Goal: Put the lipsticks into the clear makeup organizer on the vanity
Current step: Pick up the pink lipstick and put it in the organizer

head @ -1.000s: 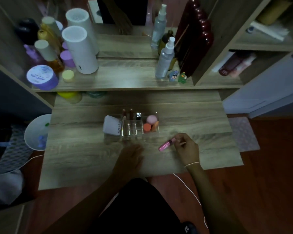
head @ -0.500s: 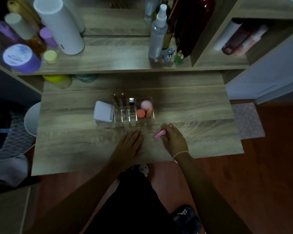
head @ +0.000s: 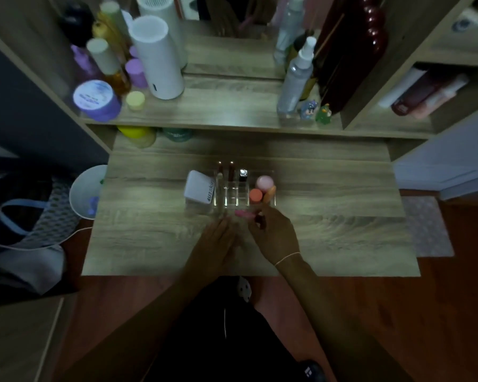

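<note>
The clear makeup organizer (head: pixel 233 201) stands mid-vanity. In its back slots stand two dark red lipsticks (head: pixel 231 170) and a black-and-silver one (head: pixel 243 174). My right hand (head: pixel 273 235) pinches a pink lipstick (head: pixel 244 214) lying sideways just in front of the organizer's front wall. My left hand (head: pixel 218 244) rests flat on the wood right beside it, fingers together, holding nothing.
A white box (head: pixel 199 190) sits at the organizer's left end; pink and orange sponges (head: pixel 262 188) fill its right end. Bottles and jars crowd the upper shelf (head: pixel 232 117). A white bin (head: pixel 87 193) stands left of the vanity.
My right hand has carried the pink lipstick from the wood at the right up to the organizer's front edge. My left hand has slid forward a little.
</note>
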`<state>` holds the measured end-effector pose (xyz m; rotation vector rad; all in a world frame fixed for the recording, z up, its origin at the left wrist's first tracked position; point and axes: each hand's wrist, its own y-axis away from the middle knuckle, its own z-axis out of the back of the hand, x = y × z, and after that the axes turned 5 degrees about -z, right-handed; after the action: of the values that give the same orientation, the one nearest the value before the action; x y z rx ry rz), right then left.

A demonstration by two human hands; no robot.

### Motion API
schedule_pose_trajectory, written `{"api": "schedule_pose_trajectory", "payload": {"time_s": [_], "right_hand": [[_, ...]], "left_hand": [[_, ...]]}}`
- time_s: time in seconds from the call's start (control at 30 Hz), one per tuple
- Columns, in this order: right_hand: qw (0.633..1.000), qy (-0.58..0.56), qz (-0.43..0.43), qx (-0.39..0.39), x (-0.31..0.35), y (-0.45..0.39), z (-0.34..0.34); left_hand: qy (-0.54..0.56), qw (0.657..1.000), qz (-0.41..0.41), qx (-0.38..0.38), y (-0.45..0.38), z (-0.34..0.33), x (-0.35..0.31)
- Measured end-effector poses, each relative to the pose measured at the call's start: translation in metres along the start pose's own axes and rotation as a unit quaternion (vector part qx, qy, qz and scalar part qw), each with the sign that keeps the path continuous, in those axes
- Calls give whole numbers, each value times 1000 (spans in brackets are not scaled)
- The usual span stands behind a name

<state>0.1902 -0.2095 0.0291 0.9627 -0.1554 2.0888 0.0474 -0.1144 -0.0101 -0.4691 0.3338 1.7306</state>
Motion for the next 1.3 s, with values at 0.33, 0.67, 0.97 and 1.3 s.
{"api": "schedule_pose_trajectory", "payload": {"time_s": [0.33,0.67,0.97,1.3], "right_hand": [[998,22,-28,-58,48,-42,-11],[997,40,-49,-50,54,-55,-29],[995,13,-53,-84,69,-57,-27],[988,-15,-25,-151,70,-50,0]], "left_hand": [[-47,998,45,22,12,24,48],[-59,993,58,90,16,14,64],[-37,995,54,79,19,21,63],[32,999,42,11,29,41,63]]}}
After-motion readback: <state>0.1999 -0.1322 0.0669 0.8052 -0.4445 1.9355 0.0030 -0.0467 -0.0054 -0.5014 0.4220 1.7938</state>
